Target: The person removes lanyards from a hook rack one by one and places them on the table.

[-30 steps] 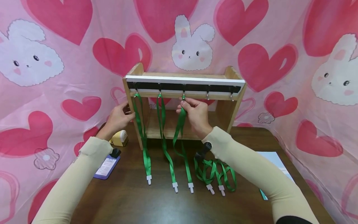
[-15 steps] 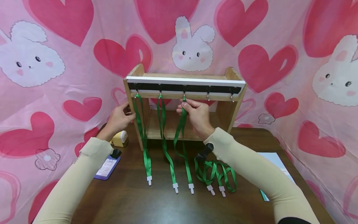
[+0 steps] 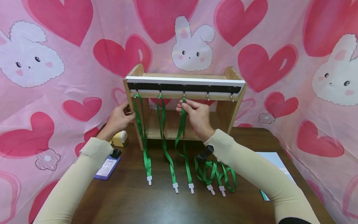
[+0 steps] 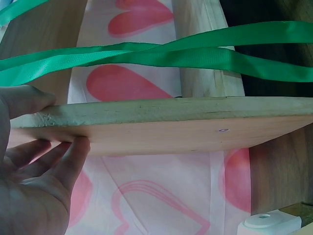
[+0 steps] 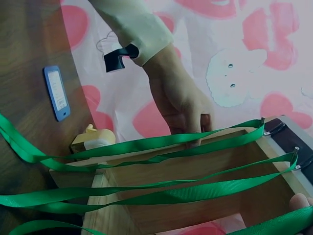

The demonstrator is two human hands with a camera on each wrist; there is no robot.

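Barely anything has moved: the green lanyard (image 3: 183, 119) at the 3rd hook (image 3: 184, 93) has swung slightly right beneath my right hand (image 3: 198, 116), whose thumb and fingertips pinch it there, and I read that as a small adjustment, though I cannot tell whether its loop is seated. Thumb and fingers astride it, my left hand (image 3: 118, 119) grips the rack's side panel (image 4: 161, 134). Below, coiled lanyards (image 3: 213, 171) and a blue-rimmed badge (image 3: 107, 166) lie on the dark table (image 3: 126, 196), with pink heart-and-rabbit cloth (image 3: 162, 59) hung behind.
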